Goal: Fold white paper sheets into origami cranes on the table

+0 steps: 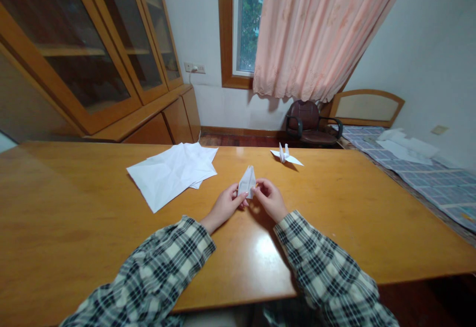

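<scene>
A small folded white paper piece (247, 180), narrow and pointed at its far end, is held just above the wooden table (74, 218). My left hand (225, 206) pinches its near left edge. My right hand (270, 198) pinches its near right edge, fingers curled. Both arms wear plaid sleeves. A finished white paper crane (286, 155) stands on the table beyond my right hand. A loose pile of white paper sheets (173, 173) lies to the left of my hands.
Glass-door wooden cabinets (92, 54) line the left wall. A window with a pink curtain (316, 29) is at the back, a dark chair (310, 121) below it. A bed with a checked cover (435, 178) and white papers stands to the right of the table.
</scene>
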Motion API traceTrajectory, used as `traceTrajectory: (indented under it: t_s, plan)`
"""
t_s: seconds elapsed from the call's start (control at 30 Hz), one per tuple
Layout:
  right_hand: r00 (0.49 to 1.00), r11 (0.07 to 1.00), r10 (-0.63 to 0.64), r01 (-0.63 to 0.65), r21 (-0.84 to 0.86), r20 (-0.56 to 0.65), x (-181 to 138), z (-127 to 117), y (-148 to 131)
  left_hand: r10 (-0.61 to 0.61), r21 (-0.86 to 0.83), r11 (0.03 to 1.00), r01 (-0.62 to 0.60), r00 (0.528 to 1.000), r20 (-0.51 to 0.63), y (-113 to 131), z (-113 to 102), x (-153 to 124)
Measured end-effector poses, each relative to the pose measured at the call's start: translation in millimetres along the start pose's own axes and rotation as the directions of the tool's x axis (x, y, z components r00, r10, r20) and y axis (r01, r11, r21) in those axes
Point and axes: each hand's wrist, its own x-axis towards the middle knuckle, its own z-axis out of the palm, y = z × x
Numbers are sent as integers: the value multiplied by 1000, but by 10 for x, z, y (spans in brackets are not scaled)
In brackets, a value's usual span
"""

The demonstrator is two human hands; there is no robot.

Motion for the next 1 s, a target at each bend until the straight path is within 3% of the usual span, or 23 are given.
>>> traceTrajectory:
  t_s: [0.33, 0.7, 1.0]
  plan:
    - [1000, 1000, -2, 1, -24, -13, -3, -11, -8, -38, -76, 996, 43, 997, 68, 68, 15, -29]
    - [992, 975, -128, 127, -181, 5, 8, -46, -41, -75, -146, 986, 79, 997, 36, -5, 3, 13]
    - [988, 974, -151, 151, -170, 13, -2, -51, -40, -89, -200, 975, 93, 996, 29, 21, 0, 21]
